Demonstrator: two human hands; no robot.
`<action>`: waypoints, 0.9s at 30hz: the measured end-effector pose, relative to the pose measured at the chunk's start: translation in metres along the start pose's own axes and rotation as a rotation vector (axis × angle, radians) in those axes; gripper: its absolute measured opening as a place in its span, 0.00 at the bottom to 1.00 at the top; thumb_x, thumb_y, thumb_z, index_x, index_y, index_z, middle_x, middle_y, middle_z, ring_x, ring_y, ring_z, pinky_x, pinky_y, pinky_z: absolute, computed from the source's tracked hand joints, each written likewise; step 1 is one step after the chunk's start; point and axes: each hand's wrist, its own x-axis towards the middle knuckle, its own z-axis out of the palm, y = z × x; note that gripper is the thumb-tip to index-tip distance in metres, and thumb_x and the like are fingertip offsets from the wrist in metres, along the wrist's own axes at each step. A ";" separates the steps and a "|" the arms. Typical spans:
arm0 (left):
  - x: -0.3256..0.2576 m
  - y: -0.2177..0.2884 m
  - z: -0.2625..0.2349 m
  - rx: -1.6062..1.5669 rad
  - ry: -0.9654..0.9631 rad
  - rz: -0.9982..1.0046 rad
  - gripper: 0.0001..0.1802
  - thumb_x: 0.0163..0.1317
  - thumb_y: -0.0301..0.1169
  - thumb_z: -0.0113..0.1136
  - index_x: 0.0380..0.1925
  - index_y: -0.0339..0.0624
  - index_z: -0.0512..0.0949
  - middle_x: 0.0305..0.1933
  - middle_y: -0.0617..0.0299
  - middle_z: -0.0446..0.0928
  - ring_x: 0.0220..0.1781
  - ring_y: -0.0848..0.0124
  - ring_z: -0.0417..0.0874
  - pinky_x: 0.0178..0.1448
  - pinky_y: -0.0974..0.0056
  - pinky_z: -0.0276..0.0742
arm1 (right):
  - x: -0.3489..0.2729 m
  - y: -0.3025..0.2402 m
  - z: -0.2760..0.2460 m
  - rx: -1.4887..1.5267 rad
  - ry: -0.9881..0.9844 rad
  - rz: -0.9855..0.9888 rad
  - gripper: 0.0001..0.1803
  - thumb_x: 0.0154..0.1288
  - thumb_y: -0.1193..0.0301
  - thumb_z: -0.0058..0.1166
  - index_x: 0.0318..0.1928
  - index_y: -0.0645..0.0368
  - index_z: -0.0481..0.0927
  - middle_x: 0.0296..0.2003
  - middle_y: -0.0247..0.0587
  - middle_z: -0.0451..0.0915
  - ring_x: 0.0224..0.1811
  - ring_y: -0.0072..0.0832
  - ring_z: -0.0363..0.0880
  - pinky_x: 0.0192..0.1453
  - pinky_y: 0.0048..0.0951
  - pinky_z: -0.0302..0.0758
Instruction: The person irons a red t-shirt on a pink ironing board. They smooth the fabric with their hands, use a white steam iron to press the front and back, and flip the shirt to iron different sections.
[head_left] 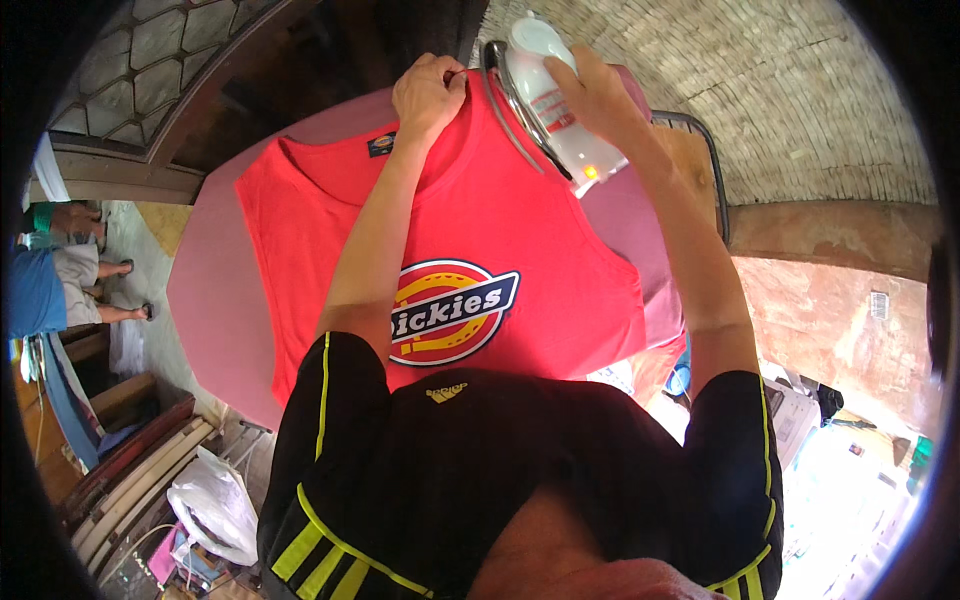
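Note:
A red sleeveless shirt [560, 260] with a round printed badge on its chest lies flat on a pink padded ironing board [215, 300]. My left hand [430, 92] pinches the shirt's shoulder strap at the far edge of the board. My right hand [595, 95] grips the handle of a white clothes iron [550, 105], which rests on the strap right beside my left hand, its metal soleplate tilted into view.
Another person's legs and feet [90, 285] stand at the far left. Wooden slats and a white plastic bag [215, 510] lie at lower left. A metal frame [712, 160] edges the board on the right; a brick floor stretches beyond.

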 end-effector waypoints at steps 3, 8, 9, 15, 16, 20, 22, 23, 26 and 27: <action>0.008 -0.006 -0.003 -0.021 -0.047 -0.011 0.10 0.57 0.39 0.64 0.37 0.51 0.86 0.34 0.62 0.80 0.36 0.61 0.82 0.44 0.58 0.77 | -0.040 -0.002 -0.022 0.152 -0.135 0.043 0.18 0.71 0.57 0.48 0.42 0.61 0.76 0.26 0.50 0.78 0.32 0.31 0.82 0.37 0.38 0.76; 0.013 -0.020 -0.012 -0.155 -0.060 0.043 0.11 0.59 0.38 0.63 0.40 0.49 0.85 0.36 0.59 0.81 0.38 0.59 0.83 0.46 0.57 0.77 | -0.046 -0.005 -0.014 -0.083 -0.090 -0.172 0.17 0.70 0.59 0.49 0.44 0.63 0.76 0.29 0.58 0.78 0.35 0.50 0.79 0.40 0.46 0.75; 0.011 -0.028 -0.015 -0.223 -0.018 0.066 0.12 0.60 0.38 0.62 0.41 0.48 0.84 0.37 0.57 0.82 0.39 0.58 0.83 0.46 0.57 0.77 | -0.039 -0.006 -0.008 -0.111 -0.064 -0.180 0.19 0.70 0.58 0.49 0.44 0.64 0.76 0.32 0.63 0.78 0.38 0.60 0.79 0.43 0.50 0.76; -0.100 0.032 -0.100 0.194 -0.096 -0.027 0.24 0.64 0.42 0.57 0.57 0.43 0.77 0.61 0.49 0.74 0.65 0.48 0.71 0.65 0.44 0.66 | 0.020 -0.005 0.018 -0.060 0.006 -0.103 0.23 0.70 0.56 0.49 0.50 0.65 0.76 0.38 0.66 0.81 0.42 0.58 0.80 0.46 0.47 0.75; -0.122 0.036 -0.105 0.303 -0.070 -0.029 0.27 0.65 0.45 0.55 0.59 0.43 0.74 0.65 0.48 0.70 0.68 0.47 0.67 0.67 0.42 0.62 | 0.022 0.005 0.024 -0.095 0.090 -0.256 0.24 0.71 0.54 0.47 0.47 0.68 0.75 0.35 0.65 0.80 0.40 0.57 0.80 0.45 0.46 0.75; -0.177 0.010 -0.100 0.589 -0.024 -0.097 0.37 0.67 0.55 0.48 0.68 0.43 0.65 0.75 0.45 0.56 0.76 0.45 0.54 0.73 0.37 0.49 | -0.018 -0.017 0.009 -0.067 -0.105 -0.274 0.23 0.71 0.56 0.48 0.43 0.68 0.74 0.32 0.63 0.79 0.37 0.56 0.79 0.42 0.46 0.73; -0.176 -0.005 -0.102 0.605 -0.011 -0.102 0.39 0.69 0.59 0.42 0.70 0.43 0.63 0.76 0.47 0.54 0.77 0.46 0.52 0.75 0.38 0.46 | -0.041 -0.017 0.000 -0.089 -0.184 -0.292 0.21 0.72 0.57 0.48 0.41 0.68 0.74 0.30 0.62 0.78 0.36 0.56 0.78 0.41 0.46 0.72; -0.177 -0.008 -0.102 0.602 -0.014 -0.111 0.39 0.69 0.59 0.42 0.70 0.43 0.63 0.76 0.48 0.54 0.77 0.46 0.52 0.75 0.38 0.46 | -0.050 -0.015 -0.003 -0.121 -0.230 -0.324 0.20 0.71 0.58 0.49 0.41 0.67 0.74 0.30 0.61 0.77 0.35 0.55 0.78 0.40 0.45 0.72; -0.174 -0.012 -0.100 0.618 0.017 -0.112 0.36 0.70 0.57 0.40 0.69 0.45 0.64 0.76 0.51 0.57 0.77 0.49 0.54 0.75 0.39 0.47 | -0.065 -0.015 -0.014 -0.194 -0.342 -0.431 0.16 0.71 0.60 0.52 0.40 0.63 0.73 0.25 0.57 0.75 0.29 0.51 0.77 0.34 0.42 0.71; -0.175 -0.015 -0.100 0.620 0.016 -0.090 0.36 0.71 0.57 0.40 0.69 0.45 0.64 0.76 0.52 0.57 0.77 0.49 0.54 0.75 0.40 0.47 | -0.067 -0.017 -0.013 -0.158 -0.383 -0.458 0.17 0.71 0.59 0.52 0.41 0.63 0.73 0.24 0.56 0.74 0.28 0.50 0.77 0.32 0.43 0.71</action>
